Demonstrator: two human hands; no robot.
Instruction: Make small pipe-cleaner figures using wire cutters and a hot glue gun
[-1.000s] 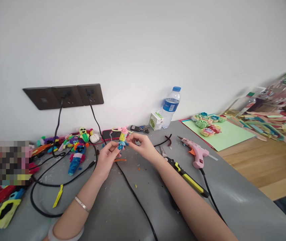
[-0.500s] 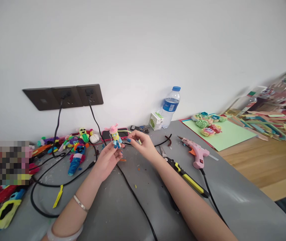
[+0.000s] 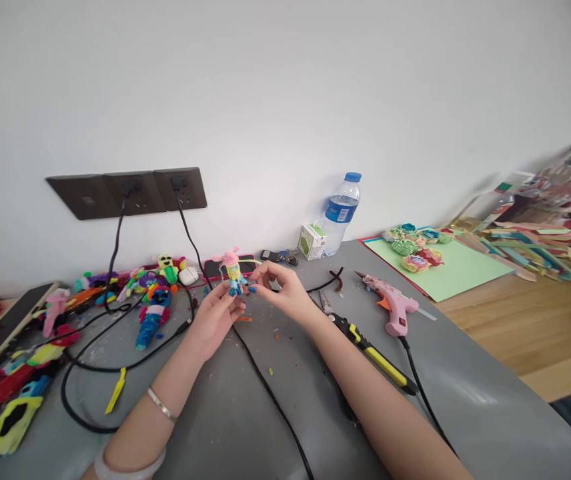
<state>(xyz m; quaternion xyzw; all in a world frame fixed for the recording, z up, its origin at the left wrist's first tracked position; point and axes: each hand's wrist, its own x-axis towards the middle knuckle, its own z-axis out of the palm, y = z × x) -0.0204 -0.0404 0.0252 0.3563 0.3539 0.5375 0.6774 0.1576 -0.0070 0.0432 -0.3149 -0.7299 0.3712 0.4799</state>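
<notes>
Over the middle of the grey table (image 3: pixel 245 413), both hands are working close on a small doll (image 3: pixel 234 272), pink on top, yellow and blue below. The left hand (image 3: pixel 215 319) is holding it roughly upright, thumb and fingers clamped on its lower part. The right hand (image 3: pixel 283 290) is reaching in at the doll's blue edge, fingertips close together; whether they are pinching anything, cannot tell. Change: the right fingers are coming back to the doll after standing clear half a second ago, while the left grip is barely shifting. Reading: handwork is probably resuming on that blue side, the left hand serving as clamp. A phone (image 3: pixel 210 269) is lying behind the doll. Pliers (image 3: pixel 383 363) and a glue gun (image 3: pixel 394 308) are resting off to the right, neither being held.
</notes>
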